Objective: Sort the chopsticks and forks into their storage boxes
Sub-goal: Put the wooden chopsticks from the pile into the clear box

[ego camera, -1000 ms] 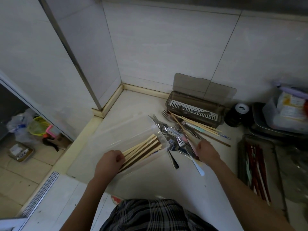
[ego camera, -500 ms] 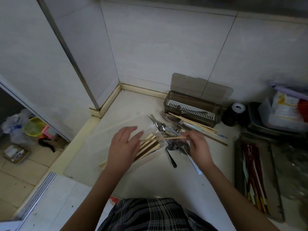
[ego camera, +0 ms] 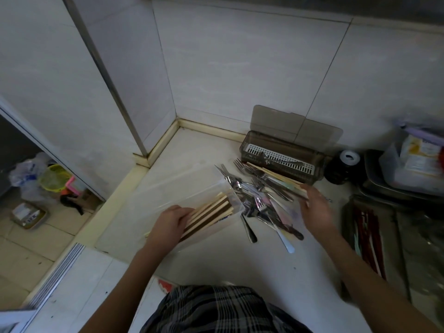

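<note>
Left hand (ego camera: 171, 221): fingers curled over chopsticks (ego camera: 211, 212) in clear box (ego camera: 182, 188)
Right hand (ego camera: 316, 209): fingers loosely spread above fork pile (ego camera: 259, 188), grip unclear

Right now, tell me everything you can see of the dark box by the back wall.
The dark box is long and narrow, of smoky see-through plastic, standing on the counter against the tiled back wall. Its lid is raised and leans back on the wall. Inside lies a white slotted tray with what looks like one fork on it. Loose chopsticks and forks from the pile lie against its front wall. Neither hand touches it.
</note>
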Motion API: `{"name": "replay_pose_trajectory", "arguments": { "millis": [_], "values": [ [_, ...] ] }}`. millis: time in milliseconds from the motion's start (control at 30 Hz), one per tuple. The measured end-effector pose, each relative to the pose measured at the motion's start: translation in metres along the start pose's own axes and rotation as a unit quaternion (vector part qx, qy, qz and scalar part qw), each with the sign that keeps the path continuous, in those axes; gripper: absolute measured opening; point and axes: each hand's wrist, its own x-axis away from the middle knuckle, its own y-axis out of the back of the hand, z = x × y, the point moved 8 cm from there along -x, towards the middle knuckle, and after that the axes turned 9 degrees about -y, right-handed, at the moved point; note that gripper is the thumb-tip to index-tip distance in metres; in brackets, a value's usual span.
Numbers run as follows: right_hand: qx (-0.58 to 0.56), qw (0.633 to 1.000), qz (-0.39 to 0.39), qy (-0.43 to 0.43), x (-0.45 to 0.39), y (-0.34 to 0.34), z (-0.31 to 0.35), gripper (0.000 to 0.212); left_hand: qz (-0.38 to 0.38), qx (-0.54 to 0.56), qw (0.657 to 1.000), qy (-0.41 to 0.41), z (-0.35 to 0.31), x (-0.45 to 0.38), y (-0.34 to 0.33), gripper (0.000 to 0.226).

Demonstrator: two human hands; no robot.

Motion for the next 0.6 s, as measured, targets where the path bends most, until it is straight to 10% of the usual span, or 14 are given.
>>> {"name": "replay_pose_trajectory", "arguments": {
  "millis": [200,400,600],
  "values": [
    [0.198,0.969,0.146,-0.015,-0.012,-0.029,-0.053,0.046,0.007,-0.033,0.998,0.044,0.011,0.005,-0.002,0.015],
    [0.186,0.982,0.016,-0.027,0.005,-0.012,-0.042,0.015,0.054,-0.044,0.994,0.089,0.018,0.002,-0.012,0.03],
    [0.209,0.97,0.089,-0.084,0.012,-0.02,-0.045,0.018,0.092,-0.042,0.994,0.049,0.013,0.0,-0.018,0.03]
  ]
}}
